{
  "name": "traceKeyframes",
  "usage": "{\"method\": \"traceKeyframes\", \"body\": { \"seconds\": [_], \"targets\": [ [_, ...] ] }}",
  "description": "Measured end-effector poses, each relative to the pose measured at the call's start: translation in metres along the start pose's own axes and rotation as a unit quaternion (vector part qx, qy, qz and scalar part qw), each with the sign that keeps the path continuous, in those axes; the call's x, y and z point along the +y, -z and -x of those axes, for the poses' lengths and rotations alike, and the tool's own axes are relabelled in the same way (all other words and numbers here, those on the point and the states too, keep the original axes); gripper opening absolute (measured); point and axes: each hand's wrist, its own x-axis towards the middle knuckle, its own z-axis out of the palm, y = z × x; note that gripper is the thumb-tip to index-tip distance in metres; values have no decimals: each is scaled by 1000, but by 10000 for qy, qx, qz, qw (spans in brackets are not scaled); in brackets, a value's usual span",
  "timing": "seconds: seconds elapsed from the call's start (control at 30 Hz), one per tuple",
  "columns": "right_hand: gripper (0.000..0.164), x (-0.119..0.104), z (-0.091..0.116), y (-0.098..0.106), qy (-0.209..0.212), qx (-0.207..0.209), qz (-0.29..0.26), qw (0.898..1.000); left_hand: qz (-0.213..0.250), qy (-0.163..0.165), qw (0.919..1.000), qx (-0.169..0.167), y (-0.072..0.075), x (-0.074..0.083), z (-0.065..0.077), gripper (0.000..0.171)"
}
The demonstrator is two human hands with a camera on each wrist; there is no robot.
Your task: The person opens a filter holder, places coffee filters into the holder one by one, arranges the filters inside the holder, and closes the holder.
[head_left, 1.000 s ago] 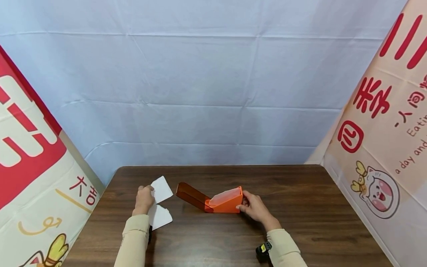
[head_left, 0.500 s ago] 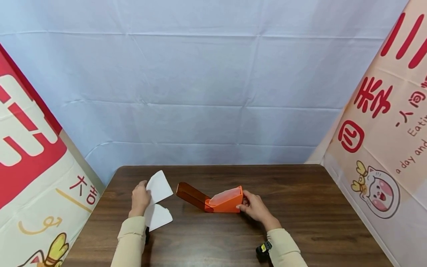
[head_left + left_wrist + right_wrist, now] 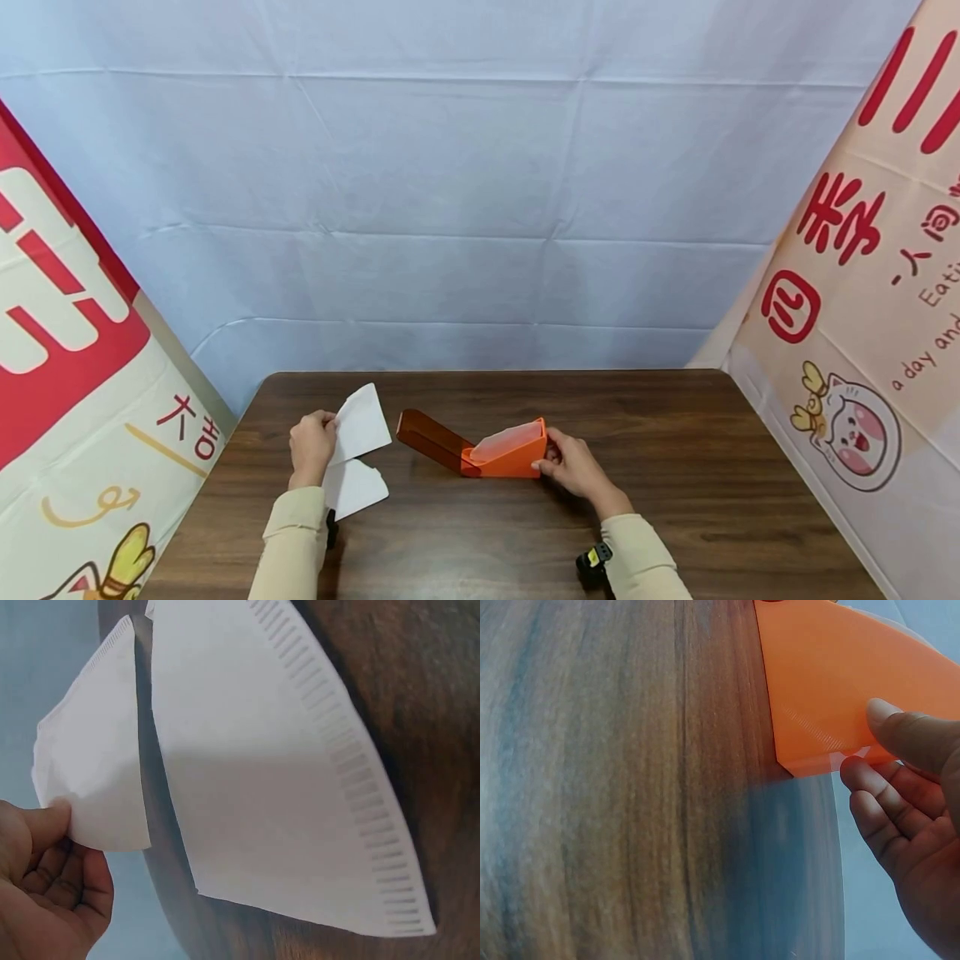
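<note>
My left hand pinches a white paper coffee filter by one edge, between thumb and curled fingers. In the left wrist view this filter is raised and tilted. A second coffee filter with a crimped edge lies on the table just nearer to me. My right hand grips the right end of an orange filter box, with the thumb on its near side, as the right wrist view shows. The box's brown see-through lid is swung open to the left. Pale, whitish material shows inside the box.
The box and papers are on a dark wooden table. A pale blue cloth hangs behind it. Printed banners hang at the left and right sides.
My left hand has moved slightly left, and the coffee filter in it has lifted and tilted away from the other one. My right hand and the orange box have stayed put.
</note>
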Motion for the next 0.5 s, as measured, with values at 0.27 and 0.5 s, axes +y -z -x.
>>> {"method": "traceKeyframes", "body": {
  "seconds": [0.27, 0.5],
  "targets": [
    [33, 0, -1, 0, 55, 38, 42, 10000, 264, 277, 9992, -76, 7, 14, 4, 11],
    [31, 0, -1, -1, -44, 47, 20, 10000, 363, 89, 9993, 44, 13, 21, 5, 10]
  ]
}}
